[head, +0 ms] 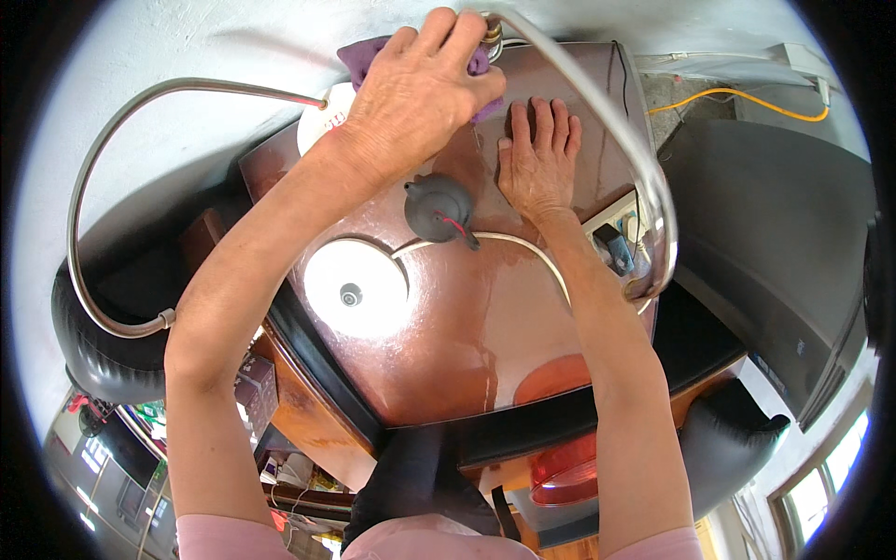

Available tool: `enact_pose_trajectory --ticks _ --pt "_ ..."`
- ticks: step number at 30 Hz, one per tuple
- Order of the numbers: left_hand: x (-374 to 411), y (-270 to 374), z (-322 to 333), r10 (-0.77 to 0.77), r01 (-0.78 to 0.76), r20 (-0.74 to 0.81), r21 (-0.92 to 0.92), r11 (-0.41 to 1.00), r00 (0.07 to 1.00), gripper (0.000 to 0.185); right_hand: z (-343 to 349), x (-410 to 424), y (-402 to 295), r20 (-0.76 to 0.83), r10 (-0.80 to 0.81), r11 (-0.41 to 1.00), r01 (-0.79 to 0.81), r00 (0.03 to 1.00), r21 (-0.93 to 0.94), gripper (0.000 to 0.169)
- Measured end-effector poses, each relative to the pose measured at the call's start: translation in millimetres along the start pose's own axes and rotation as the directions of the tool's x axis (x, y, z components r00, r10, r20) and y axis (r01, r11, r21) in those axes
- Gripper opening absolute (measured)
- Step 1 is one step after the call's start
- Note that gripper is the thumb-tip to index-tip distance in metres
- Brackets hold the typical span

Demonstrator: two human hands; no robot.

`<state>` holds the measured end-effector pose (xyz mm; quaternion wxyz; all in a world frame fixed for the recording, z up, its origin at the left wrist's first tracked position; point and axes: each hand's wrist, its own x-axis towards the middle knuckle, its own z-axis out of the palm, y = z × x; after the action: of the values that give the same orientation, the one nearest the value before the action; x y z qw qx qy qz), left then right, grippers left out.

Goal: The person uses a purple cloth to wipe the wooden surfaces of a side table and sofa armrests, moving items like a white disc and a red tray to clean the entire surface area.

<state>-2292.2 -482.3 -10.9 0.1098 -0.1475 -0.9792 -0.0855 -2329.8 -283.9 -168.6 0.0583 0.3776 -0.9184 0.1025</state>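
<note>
My left hand (427, 91) is reached out over the far edge of the brown glossy tabletop (448, 378), its fingers curled over a crumpled purple cloth (360, 59). Right by its fingertips a brass fitting (494, 31) shows at the end of a curved metal tube (595, 105); whether the fingers touch it I cannot tell. My right hand (542, 157) rests palm down on the tabletop, fingers a little apart and holding nothing. Between my forearms sits a dark grey teapot (437, 206) with a red cord at its lid. Closer to me is a bright white round base (343, 269) with a grey connector.
At far left a white container (323, 129) bears red writing; another bent metal tube (73, 210) meets it. A power strip with plugs (619, 234) lies at the right edge, beside a dark grey appliance (770, 231). A white cable (528, 246) crosses the table. Black padded seats (728, 448) flank it.
</note>
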Motion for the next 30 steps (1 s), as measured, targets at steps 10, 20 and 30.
enact_pose_trajectory --ticks 10,20,30 --pt "-40.8 4.9 0.8 -0.370 0.283 -0.614 -0.238 0.929 0.698 0.030 -7.0 0.0 -9.4 0.013 0.011 0.996 -0.012 1.000 0.091 0.056" --pt "-85.9 107.3 -22.4 -0.924 -0.135 0.309 -0.929 -0.344 0.225 0.037 -31.8 1.3 -0.2 0.036 0.152 0.709 -0.134 0.988 0.692 0.044" --pt "-118.2 114.6 33.0 -0.614 0.546 -0.044 -0.409 0.731 0.788 0.065 -93.3 43.0 20.5 0.412 0.422 0.422 -0.578 0.807 0.699 0.040"
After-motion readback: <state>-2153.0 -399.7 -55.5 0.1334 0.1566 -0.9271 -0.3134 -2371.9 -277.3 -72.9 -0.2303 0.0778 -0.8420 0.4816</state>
